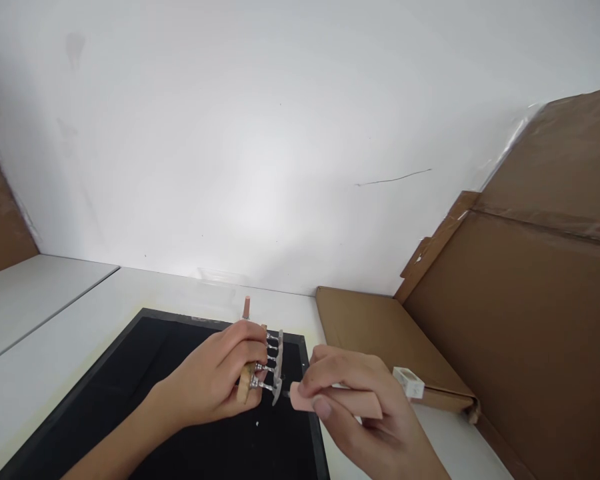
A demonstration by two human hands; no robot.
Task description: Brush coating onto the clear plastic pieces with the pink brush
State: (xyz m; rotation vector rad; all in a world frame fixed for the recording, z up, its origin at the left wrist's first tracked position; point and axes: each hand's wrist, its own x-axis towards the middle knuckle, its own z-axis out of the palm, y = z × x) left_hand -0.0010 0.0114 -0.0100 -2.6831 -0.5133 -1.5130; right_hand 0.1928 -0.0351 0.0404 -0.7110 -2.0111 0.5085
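My left hand point(230, 373) is wrapped round a wooden strip point(246, 383) with a row of several shiny metal stems along it. A pale, translucent piece point(279, 363) runs across the stems' right ends. In my right hand point(365, 393) is a pink, pen-like tool point(337, 401), gripped between thumb and fingers. Its thin tip points left, close to the lower end of the pale piece; whether they touch is unclear. Behind my left hand stands a small pinkish-brown tapered object point(247, 307), its base partly hidden.
Beneath my hands lies a black mat with a dark frame point(180, 440) on a white table point(95, 293). To the right are a flat cardboard box point(370, 320), a small white block point(409, 383) at its front edge and a tall cardboard panel point(530, 320). A white wall rises behind.
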